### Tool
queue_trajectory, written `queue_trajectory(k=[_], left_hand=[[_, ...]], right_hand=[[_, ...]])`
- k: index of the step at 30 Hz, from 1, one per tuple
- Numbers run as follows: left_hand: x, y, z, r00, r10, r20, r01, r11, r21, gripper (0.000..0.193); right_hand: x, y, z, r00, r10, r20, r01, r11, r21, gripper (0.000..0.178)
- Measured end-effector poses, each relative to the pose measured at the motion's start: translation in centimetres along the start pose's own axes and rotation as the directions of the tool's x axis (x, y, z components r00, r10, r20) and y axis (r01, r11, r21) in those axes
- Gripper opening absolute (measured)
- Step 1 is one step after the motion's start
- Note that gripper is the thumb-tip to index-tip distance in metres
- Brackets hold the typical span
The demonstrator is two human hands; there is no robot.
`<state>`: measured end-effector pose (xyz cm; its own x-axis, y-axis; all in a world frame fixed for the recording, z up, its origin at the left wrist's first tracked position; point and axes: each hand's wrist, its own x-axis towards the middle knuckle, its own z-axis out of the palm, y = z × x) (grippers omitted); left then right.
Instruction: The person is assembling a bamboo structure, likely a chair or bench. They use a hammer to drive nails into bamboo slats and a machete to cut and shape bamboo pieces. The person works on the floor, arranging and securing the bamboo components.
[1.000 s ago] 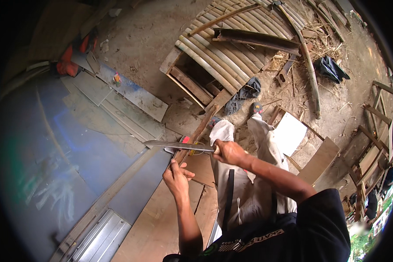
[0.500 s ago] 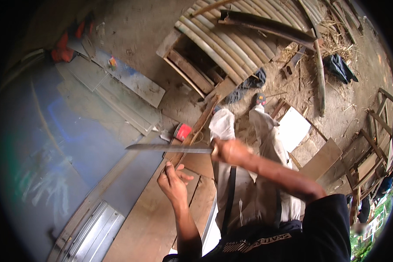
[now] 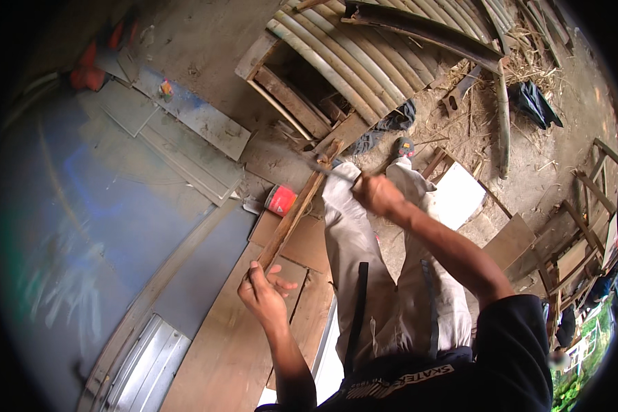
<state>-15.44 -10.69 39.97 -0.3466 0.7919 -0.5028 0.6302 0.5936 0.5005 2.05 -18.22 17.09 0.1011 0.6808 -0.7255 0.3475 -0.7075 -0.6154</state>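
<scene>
My left hand [image 3: 264, 295] pinches the near end of a narrow wooden strip [image 3: 294, 216], its other fingers loosely curled. The strip slants away from me to the right, and its far end lies beside my trouser leg, by the wooden structure. In my right hand [image 3: 380, 196] is the handle of a machete. The machete's blade [image 3: 334, 172] points left over the far part of the strip. It is smeared by motion, and I cannot tell whether it touches the wood. A red can [image 3: 281, 200] stands just left of the strip.
Brown boards [image 3: 220, 336] lie beneath my left arm. Further left is a large paint-stained sheet [image 3: 117, 206]. A slatted bamboo structure [image 3: 364, 62] stands ahead. A white panel [image 3: 458, 196] lies right of my legs, with wooden frames [image 3: 584, 233] at the far right.
My right hand has swung the machete forward and to the right, from across the strip to its far part. My left hand has shifted slightly left with the strip.
</scene>
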Motion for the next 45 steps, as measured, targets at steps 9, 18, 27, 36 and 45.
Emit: queue_trajectory(k=[9, 18, 27, 36, 45], left_hand=[[0.8, -0.1, -0.6, 0.996, 0.076, 0.040, -0.077, 0.996, 0.036, 0.048], [0.9, -0.3, -1.0, 0.994, 0.105, 0.030, -0.106, 0.994, 0.040, 0.053], [-0.3, -0.2, -0.5, 0.991, 0.115, 0.068, -0.121, 0.987, 0.105, 0.054], [0.0, -0.3, -0.7, 0.983, 0.132, 0.127, -0.154, 0.972, 0.180, 0.054], [0.1, 0.4, -0.3, 0.977, 0.161, 0.142, -0.185, 0.967, 0.176, 0.052]], right_hand=[[2.5, 5.5, 1.2, 0.995, -0.080, -0.058, 0.076, 0.995, -0.072, 0.036], [0.7, 7.2, 2.6, 1.000, 0.020, 0.018, -0.020, 1.000, -0.009, 0.031], [2.9, 8.4, 2.1, 0.990, -0.124, 0.062, 0.128, 0.990, -0.056, 0.035], [2.1, 7.5, 1.0, 0.968, -0.213, 0.132, 0.233, 0.960, -0.156, 0.036], [3.4, 10.3, 2.6, 0.994, -0.104, -0.031, 0.097, 0.982, -0.165, 0.034]])
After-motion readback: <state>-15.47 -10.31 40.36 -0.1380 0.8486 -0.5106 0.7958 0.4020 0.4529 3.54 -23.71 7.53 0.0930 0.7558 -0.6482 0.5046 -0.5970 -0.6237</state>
